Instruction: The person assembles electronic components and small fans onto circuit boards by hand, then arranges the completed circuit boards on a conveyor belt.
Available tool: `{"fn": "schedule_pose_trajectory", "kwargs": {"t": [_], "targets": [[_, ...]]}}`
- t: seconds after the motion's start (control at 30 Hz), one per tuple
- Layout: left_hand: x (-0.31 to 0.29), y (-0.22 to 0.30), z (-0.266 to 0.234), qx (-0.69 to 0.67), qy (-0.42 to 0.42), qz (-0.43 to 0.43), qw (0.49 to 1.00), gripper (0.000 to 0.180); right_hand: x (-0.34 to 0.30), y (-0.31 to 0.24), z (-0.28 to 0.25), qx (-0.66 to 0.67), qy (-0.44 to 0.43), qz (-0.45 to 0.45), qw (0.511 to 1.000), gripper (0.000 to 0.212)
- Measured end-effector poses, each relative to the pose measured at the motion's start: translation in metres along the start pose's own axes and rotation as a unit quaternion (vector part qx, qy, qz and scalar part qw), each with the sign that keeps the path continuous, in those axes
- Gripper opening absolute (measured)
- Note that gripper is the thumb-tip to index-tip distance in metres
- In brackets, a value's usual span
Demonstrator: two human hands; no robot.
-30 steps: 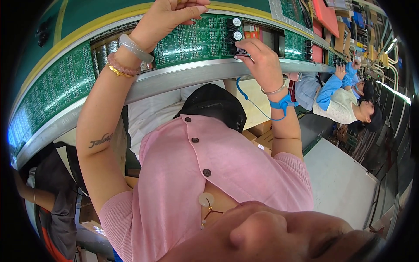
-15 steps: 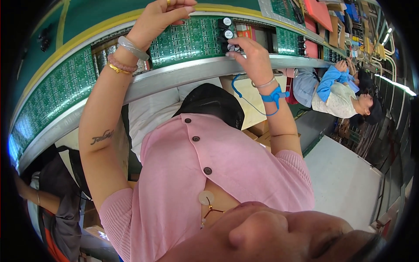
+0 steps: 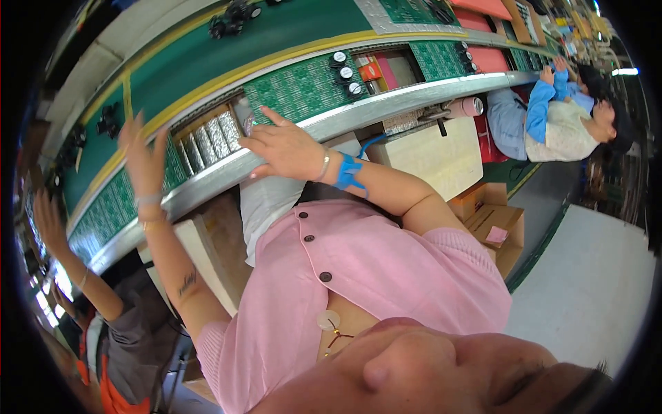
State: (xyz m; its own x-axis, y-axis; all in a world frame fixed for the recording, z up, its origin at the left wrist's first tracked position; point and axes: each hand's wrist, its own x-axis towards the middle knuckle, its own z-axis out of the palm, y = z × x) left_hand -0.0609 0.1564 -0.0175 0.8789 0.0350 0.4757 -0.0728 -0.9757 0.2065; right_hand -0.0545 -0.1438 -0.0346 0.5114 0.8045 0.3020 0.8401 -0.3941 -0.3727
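Observation:
My right hand (image 3: pixel 286 150) reaches left over the metal rail with its fingers apart, beside a box of silver foil-like strips (image 3: pixel 212 139). I see nothing held in it. My left hand (image 3: pixel 143 165) is raised farther left over the line, smeared by motion, its thumb standing apart from the fingers. Nothing shows in that hand either. Right of the box lies a green circuit board (image 3: pixel 293 88). Three black cylindrical parts with white tops (image 3: pixel 346 73) stand along the board's right end. More green circuit board (image 3: pixel 114 207) shows at the left, partly behind my left arm.
A metal rail (image 3: pixel 386 95) borders the line on my side. Beyond is a green belt (image 3: pixel 179 62) with yellow edges and clusters of black parts (image 3: pixel 234 18). A co-worker (image 3: pixel 558 131) sits at right; another person's hand (image 3: pixel 49 221) reaches in at left. Cardboard boxes (image 3: pixel 493 221) stand below.
My right hand has left the black cylindrical parts and swung left towards the silver strips. My left hand has moved left and down, off the middle board. The view has shifted somewhat.

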Motion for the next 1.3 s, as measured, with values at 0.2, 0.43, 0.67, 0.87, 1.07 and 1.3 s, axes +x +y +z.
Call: {"fn": "schedule_pose_trajectory", "kwargs": {"t": [0.2,0.43,0.67,0.87,1.07,1.3], "targets": [[-0.120,-0.157,-0.069,0.373,-0.202,-0.378,0.823,0.078,-0.040,0.038,-0.040,-0.026,-0.002,0.089,0.996,0.054],[-0.124,-0.138,-0.053,0.328,-0.280,-0.230,0.872,0.070,-0.078,0.072,-0.078,-0.060,0.020,0.180,0.982,0.039],[-0.048,0.048,-0.052,0.018,-0.235,0.003,0.972,0.055,-0.126,0.131,-0.125,-0.167,0.060,0.344,0.922,0.034],[0.089,0.066,0.042,-0.057,-0.035,0.024,0.997,0.060,-0.088,0.102,-0.121,-0.083,0.156,0.236,0.955,0.029],[0.139,0.045,0.110,-0.055,-0.062,-0.112,0.990,0.049,-0.041,0.065,-0.101,0.052,0.155,0.140,0.976,0.029],[0.085,0.105,0.037,-0.247,0.072,0.043,0.965,0.028,0.024,0.050,-0.066,0.461,0.163,0.215,0.846,0.034]]}}
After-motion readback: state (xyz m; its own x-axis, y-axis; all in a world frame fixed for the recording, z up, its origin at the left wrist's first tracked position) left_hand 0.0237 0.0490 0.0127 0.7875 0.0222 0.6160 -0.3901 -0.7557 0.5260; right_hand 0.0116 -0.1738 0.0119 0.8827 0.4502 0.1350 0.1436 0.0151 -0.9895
